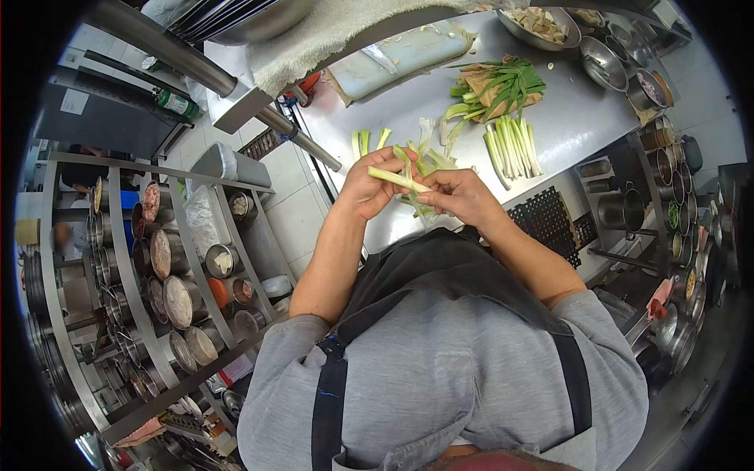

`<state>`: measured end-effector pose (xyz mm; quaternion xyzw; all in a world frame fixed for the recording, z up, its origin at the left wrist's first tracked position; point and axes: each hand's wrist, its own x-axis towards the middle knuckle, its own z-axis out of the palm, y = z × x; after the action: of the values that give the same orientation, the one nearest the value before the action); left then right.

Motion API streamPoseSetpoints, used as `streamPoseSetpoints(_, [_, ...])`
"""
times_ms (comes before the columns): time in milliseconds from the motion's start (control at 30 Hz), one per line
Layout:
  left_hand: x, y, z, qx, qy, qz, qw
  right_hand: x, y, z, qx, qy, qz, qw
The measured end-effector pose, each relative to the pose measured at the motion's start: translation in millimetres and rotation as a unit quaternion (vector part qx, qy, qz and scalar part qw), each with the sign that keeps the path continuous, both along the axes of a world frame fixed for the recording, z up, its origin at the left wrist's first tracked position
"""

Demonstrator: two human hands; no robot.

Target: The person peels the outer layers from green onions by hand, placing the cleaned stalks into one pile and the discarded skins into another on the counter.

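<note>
Between both hands, above the front edge of the steel table (577, 106), is a pale green leek stalk (399, 180). My left hand (369, 184) holds its left part, fingers curled round it. At its right end, my right hand (457, 195) pinches the stalk. Loose peeled leaves (430, 161) lie on the table just behind the hands. Several trimmed stalks (512, 147) lie side by side to the right. Behind them a bunch with green leaves (522, 85) rests on brown paper. A few short stalks (364, 141) are left of the hands.
A white cutting board (400, 61) with a knife (380, 58) lies at the back left of the table. Metal bowls (540, 30) stand at the back right. Racks of pots (182, 302) flank the left side. A steel post (294, 132) rises near the table's left edge.
</note>
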<state>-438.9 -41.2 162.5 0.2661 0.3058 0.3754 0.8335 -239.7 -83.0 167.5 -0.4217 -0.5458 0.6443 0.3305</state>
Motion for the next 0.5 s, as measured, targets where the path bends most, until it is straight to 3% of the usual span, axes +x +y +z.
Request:
streamPoseSetpoints(67, [3.0, 2.6, -5.8, 0.011, 0.026, -0.006, 1.0, 0.0, -0.1, 0.6, 0.003, -0.026, -0.006, 1.0])
streamPoseSetpoints(133, [11.3, 2.8, -15.2, 0.047, 0.162, 0.019, 0.985, 0.4, 1.1, 0.6, 0.006, -0.053, -0.009, 0.999])
streamPoseSetpoints(333, [31.2, -3.9, -37.4, 0.081, 0.21, 0.012, 0.974, 4.2, 4.8, -10.8, 0.05, -0.078, -0.019, 0.996])
streamPoseSetpoints(467, [33.0, -15.6, -14.7, 0.115, 0.317, 0.104, 0.936, 10.8, 7.3, -27.7, 0.072, -0.056, -0.109, 0.99])
streamPoseSetpoints(500, [27.9, -18.9, -17.5, 0.125, 0.28, 0.099, 0.946, 11.5, 7.9, -30.0, 0.087, -0.051, -0.148, 0.984])
